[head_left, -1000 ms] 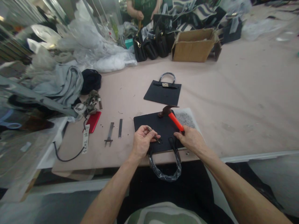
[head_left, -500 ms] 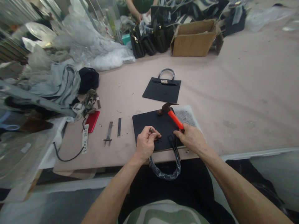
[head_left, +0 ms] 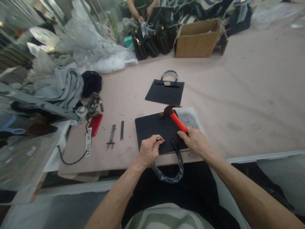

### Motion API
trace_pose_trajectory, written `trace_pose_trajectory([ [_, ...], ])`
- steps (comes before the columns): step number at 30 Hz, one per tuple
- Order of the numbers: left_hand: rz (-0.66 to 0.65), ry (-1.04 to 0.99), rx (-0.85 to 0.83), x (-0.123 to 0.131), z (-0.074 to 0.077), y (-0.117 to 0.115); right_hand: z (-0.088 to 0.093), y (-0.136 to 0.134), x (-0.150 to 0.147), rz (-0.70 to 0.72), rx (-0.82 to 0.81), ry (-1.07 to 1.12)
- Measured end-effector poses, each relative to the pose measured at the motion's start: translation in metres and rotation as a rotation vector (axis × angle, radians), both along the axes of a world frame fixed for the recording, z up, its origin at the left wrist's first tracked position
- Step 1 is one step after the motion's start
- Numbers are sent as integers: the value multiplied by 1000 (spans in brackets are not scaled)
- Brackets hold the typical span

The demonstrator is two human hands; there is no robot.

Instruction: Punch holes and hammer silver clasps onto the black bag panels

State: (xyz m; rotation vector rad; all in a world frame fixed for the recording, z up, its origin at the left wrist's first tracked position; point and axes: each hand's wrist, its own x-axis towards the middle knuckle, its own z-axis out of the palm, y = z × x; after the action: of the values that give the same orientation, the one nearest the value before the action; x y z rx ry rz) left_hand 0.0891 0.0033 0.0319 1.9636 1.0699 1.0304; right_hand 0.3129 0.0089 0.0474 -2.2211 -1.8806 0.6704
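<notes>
A flat black bag panel point(head_left: 154, 128) lies at the table's near edge, its plastic-wrapped handle point(head_left: 168, 173) hanging over the edge. My left hand point(head_left: 149, 151) is closed round a small metal punch point(head_left: 158, 138) held upright on the panel's near part. My right hand point(head_left: 194, 141) grips the orange handle of a hammer point(head_left: 176, 120), whose dark head rests over the panel's far edge. A second black bag panel point(head_left: 165, 90) with a gold clasp lies farther back.
A grey slab point(head_left: 188, 119) shows under the panel's right side. Two metal strips point(head_left: 116, 133) and a red phone point(head_left: 95, 124) lie to the left. Cloth and plastic heaps crowd the left. A cardboard box point(head_left: 197, 39) and black bags stand far back, by another person's hands point(head_left: 143, 14).
My left hand has turned the punch from slanted to upright on the panel. The hammer has barely moved.
</notes>
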Motion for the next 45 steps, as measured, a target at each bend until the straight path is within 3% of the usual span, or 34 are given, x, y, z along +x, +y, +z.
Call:
trace_pose_trajectory([
  [4, -9, 21, 89, 2, -5, -3, 25, -7, 10, 62, 67, 109],
  [9, 13, 34, 112, 6, -8, -4, 76, -46, 19, 241, 445, 71],
  [12, 26, 42, 137, 6, -11, -3, 87, -70, 22, 428, 612, -58],
  [15, 16, 59, 156, 5, -15, -3, 95, -80, 23, 527, 646, -175],
  [19, 2, 57, 152, 4, -15, -2, 110, -84, 15, 373, 796, -107],
  [21, 0, 45, 149, 4, -15, -1, 109, -86, 11, 338, 859, -75],
  [26, -3, 50, 121, 4, -16, -1, 105, -88, 17, 455, 607, -144],
  [28, -7, 60, 115, 4, -16, -1, 117, -90, 18, 354, 621, -110],
  [31, -16, 60, 118, 3, -16, -1, 129, -94, 14, 111, 772, -151],
  [33, -15, 70, 114, 3, -16, -1, 121, -98, 10, 231, 817, -158],
  [34, -13, 79, 111, 3, -16, -1, 113, -99, 10, 347, 734, -151],
  [36, -10, 87, 102, 3, -17, -2, 97, -101, 13, 438, 553, -148],
  [39, -7, 60, 90, 3, -15, -3, 81, -96, 26, 295, 344, -72],
  [45, -36, 43, 32, 2, -10, -4, 46, -61, 71, -67, 107, 77],
])
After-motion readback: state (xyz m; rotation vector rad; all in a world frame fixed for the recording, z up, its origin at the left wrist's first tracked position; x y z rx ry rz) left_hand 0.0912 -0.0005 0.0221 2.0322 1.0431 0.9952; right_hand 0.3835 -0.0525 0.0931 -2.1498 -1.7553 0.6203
